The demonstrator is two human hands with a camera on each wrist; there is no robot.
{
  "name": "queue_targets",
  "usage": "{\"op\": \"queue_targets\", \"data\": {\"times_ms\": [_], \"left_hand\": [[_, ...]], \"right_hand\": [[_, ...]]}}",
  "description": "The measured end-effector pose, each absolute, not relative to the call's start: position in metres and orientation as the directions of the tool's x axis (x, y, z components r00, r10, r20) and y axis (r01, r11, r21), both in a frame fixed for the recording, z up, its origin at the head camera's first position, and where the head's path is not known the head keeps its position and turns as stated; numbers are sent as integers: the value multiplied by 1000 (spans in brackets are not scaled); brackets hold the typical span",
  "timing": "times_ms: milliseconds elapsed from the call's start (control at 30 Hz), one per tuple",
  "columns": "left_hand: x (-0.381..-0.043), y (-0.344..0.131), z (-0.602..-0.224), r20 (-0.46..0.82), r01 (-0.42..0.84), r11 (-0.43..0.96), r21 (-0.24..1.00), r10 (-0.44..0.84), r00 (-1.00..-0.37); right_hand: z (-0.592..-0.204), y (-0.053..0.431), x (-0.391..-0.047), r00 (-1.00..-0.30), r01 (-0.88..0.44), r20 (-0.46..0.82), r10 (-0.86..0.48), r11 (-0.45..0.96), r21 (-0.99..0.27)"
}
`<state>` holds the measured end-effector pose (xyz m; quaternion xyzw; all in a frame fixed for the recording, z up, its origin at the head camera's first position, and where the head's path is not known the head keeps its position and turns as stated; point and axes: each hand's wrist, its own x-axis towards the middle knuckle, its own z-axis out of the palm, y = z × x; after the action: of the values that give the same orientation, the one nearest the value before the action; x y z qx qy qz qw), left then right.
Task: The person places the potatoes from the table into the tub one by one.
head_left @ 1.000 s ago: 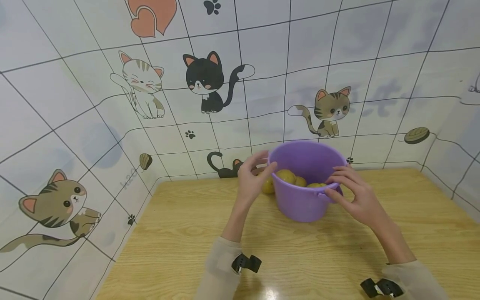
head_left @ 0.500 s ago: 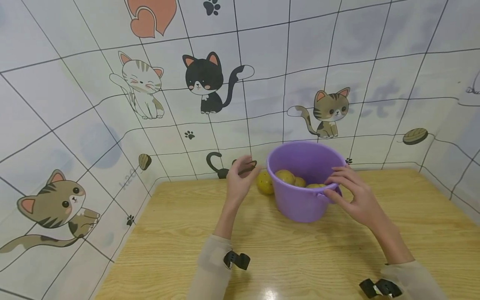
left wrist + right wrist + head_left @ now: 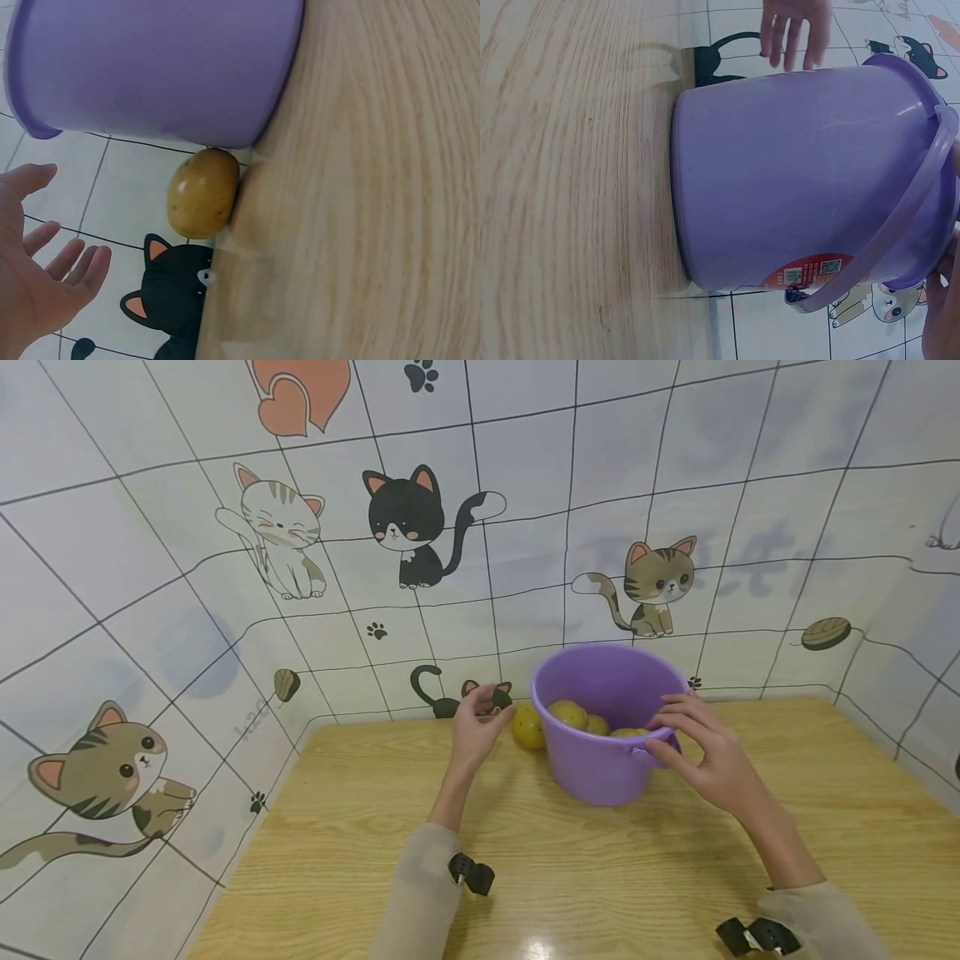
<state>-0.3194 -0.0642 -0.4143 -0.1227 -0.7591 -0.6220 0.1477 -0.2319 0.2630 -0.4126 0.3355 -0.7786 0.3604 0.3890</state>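
A purple plastic bucket [image 3: 600, 768] stands upright on the table, with several potatoes [image 3: 567, 715] inside. My right hand [image 3: 712, 760] holds its rim at the right, fingers over the edge and thumb outside near the handle mount. One more potato [image 3: 204, 193] lies on the table just left of the bucket, against the wall side. My left hand [image 3: 476, 731] hovers just left of that potato, fingers loosely bent and apart, with nothing in it. In the right wrist view the bucket's handle [image 3: 900, 217] hangs down its side.
The wooden table [image 3: 360, 827] runs back to a wall [image 3: 525, 552] covered in a cat-and-grid print, with another wall on the left. A red label [image 3: 806, 270] is stuck on the bucket's side.
My left hand has let go of the bucket's left rim and moved left, then lowered slightly beside the outside potato. My right hand stays on the rim.
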Motion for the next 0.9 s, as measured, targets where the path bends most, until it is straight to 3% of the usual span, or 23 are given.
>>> {"op": "queue_targets", "data": {"times_ms": [267,900], "left_hand": [[-332,-63,-433,314,309,232,923,17,-949],[-346,-42,-459,126,140,253,957,71,-990]], "right_hand": [[-409,265,-228,-520,-778,816,-253,534,-330],[-411,263,-232,-472,-803,851,-233,512,-305]]}}
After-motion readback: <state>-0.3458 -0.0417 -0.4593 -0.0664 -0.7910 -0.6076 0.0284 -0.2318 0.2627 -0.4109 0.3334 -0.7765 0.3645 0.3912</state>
